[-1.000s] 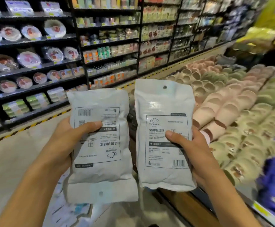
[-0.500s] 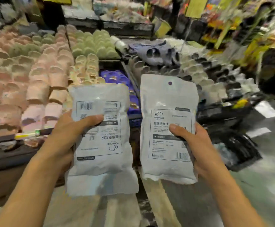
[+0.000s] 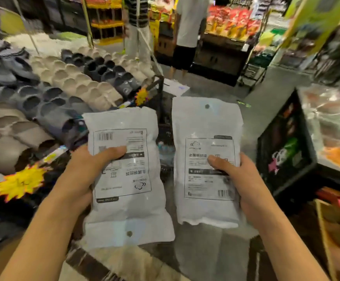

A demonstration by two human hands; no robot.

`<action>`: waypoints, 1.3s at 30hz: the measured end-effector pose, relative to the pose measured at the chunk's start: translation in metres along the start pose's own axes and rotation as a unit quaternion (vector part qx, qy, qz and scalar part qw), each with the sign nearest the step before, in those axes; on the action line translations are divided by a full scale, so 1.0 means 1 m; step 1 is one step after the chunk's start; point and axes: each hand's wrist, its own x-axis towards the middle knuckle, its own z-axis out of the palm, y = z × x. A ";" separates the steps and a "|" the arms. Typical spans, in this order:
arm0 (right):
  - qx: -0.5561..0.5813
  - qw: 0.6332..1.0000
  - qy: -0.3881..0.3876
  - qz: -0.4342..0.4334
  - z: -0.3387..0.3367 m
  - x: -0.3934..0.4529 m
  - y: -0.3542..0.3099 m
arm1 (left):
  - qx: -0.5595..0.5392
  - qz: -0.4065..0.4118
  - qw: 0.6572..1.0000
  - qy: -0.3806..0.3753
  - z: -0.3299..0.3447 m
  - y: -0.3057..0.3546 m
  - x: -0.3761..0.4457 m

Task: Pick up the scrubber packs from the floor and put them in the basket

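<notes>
White plastic scrubber packs fill the middle of the view, one in each hand, both held up off the floor with their printed labels facing the camera. The left hand point(image 3: 80, 175) grips the left scrubber pack point(image 3: 126, 179) by its left edge, thumb laid across the label and the other fingers hidden behind the bag; this pack is upside down, its hang hole at the bottom. The right hand point(image 3: 244, 183) grips the right scrubber pack point(image 3: 207, 163) by its right edge in the same way, thumb pressed on the label, the fingers behind out of sight; this pack is upright, hang hole at the top. The two packs are side by side, near but not touching.

In the gap between the packs and just behind them stands a dark shopping basket point(image 3: 161, 94) with an upright handle; its inside is mostly hidden. Left of the basket a slanted display of slippers point(image 3: 67, 84) runs in grey, beige and black rows, with a yellow starburst price tag point(image 3: 21, 182) at its front edge. Beyond the basket a person in a white shirt and black shorts point(image 3: 187, 35) stands on the aisle floor facing shelves.
</notes>
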 end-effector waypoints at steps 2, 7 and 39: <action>0.010 0.999 0.033 -0.004 -0.037 0.023 -0.004 | 0.001 -0.011 1.000 -0.025 0.044 -0.007 0.030; 0.030 0.996 0.079 0.001 -0.099 0.091 -0.007 | 0.008 -0.032 0.996 -0.081 0.129 -0.018 0.102; -0.082 0.981 -0.152 0.086 -0.157 0.771 -0.079 | -0.066 -0.064 0.974 0.207 0.355 -0.052 0.582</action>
